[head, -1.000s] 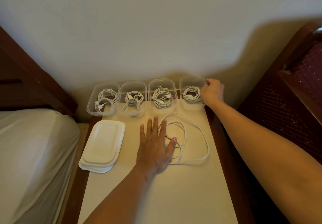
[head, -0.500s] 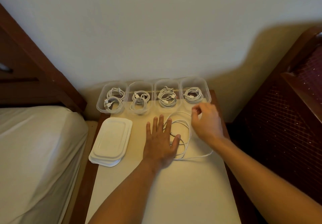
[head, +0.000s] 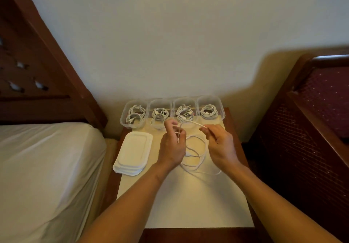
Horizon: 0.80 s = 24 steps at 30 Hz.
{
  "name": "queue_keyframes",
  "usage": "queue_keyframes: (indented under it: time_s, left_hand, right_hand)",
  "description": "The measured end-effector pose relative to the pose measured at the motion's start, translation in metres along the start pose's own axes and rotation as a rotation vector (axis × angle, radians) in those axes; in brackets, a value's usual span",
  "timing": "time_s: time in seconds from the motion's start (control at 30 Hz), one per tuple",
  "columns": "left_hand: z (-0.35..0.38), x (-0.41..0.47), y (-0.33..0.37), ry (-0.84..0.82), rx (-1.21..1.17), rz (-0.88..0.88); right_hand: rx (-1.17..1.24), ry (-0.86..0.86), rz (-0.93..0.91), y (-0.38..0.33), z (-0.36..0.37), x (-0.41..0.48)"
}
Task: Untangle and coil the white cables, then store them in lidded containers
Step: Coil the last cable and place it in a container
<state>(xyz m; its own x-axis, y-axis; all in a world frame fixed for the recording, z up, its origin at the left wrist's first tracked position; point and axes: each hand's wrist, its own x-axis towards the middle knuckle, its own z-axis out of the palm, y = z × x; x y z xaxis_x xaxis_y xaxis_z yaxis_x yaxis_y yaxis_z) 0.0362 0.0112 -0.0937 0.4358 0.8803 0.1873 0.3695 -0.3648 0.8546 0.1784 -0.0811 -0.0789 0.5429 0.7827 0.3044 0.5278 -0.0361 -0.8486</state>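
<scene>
left hand (head: 172, 146): we are pinching one part of the loose cable (head: 196, 155), fingers closed on it.
right hand (head: 220, 145): we are gripping the raised span.
axis: that span is running left to right between both hands.
rest: loops are lying on the tabletop (head: 188, 205) below, toward its right edge.

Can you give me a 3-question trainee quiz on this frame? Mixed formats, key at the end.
1. How many clear containers stand in the row by the wall?
2. True or false: the lids are already snapped onto the containers.
3. What do the left hand and right hand hold between them? A) a lid B) a stretch of the loose white cable C) a container

Key:
1. Four, each with coiled cable inside.
2. False; they lie stacked on the table, left of the hands.
3. B
</scene>
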Motion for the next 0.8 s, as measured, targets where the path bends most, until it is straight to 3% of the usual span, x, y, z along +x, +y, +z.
queue_keyframes:
  time_s: [0.2, 0.3, 0.43, 0.6, 0.73, 0.8]
  left_hand:
    - [-0.079, -0.021, 0.073, -0.087, -0.149, 0.114]
    - [-0.125, -0.031, 0.103, -0.241, -0.217, 0.095]
    - [-0.168, -0.043, 0.126, -0.477, -0.016, 0.089]
    - [-0.171, -0.062, 0.168, -0.402, -0.108, 0.105]
    - [-0.159, -0.078, 0.203, -0.388, -0.128, 0.191]
    - [-0.158, -0.076, 0.205, -0.269, 0.010, 0.274]
  right_hand:
    - [0.108, 0.137, -0.051, -0.058, -0.035, -0.019]
    - [0.115, 0.180, -0.081, -0.075, -0.053, -0.032]
    - [0.145, 0.283, 0.009, -0.086, -0.076, -0.041]
    - [-0.180, 0.073, -0.006, -0.108, -0.077, -0.055]
    - [-0.069, -0.004, -0.201, -0.145, -0.072, -0.063]
    - [0.000, 0.026, -0.209, -0.156, -0.074, -0.062]
